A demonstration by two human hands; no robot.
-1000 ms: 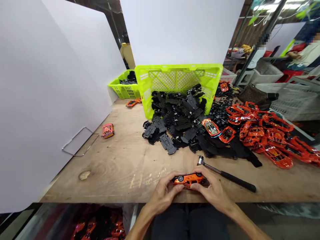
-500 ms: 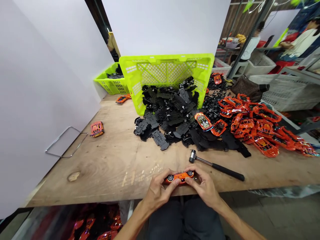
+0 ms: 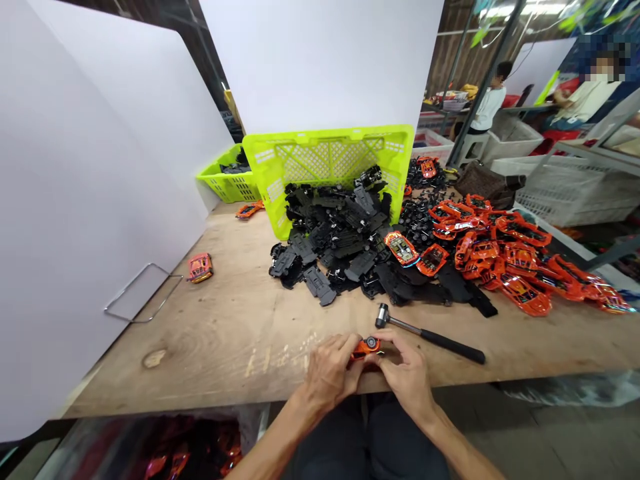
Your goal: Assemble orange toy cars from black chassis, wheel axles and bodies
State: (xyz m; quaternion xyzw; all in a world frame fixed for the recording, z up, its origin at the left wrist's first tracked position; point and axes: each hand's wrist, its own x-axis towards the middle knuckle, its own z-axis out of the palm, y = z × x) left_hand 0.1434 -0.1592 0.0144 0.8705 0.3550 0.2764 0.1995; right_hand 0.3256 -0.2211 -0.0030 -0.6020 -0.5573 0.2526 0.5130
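Note:
An orange toy car (image 3: 363, 347) is held just over the front edge of the wooden table, one black wheel showing. My left hand (image 3: 330, 367) is closed round one end and hides much of the body. At the other end, my right hand (image 3: 406, 368) grips the car between thumb and fingers. Just beyond the right hand lies a small hammer (image 3: 445, 341) with a black handle. Farther back, black car chassis (image 3: 345, 233) are heaped at the mouth of a tipped lime-green crate (image 3: 327, 137).
Orange car bodies (image 3: 500, 250) form a pile at the right. A finished-looking orange car (image 3: 201, 267) and a metal wire loop (image 3: 143, 293) are at the left, by a white panel (image 3: 100, 133). A second green crate (image 3: 227, 180) stands behind. Two people are in the background.
My left hand has slid over the car and now covers one of the two wheels seen before. The right hand keeps its grip. The whole view has shifted slightly.

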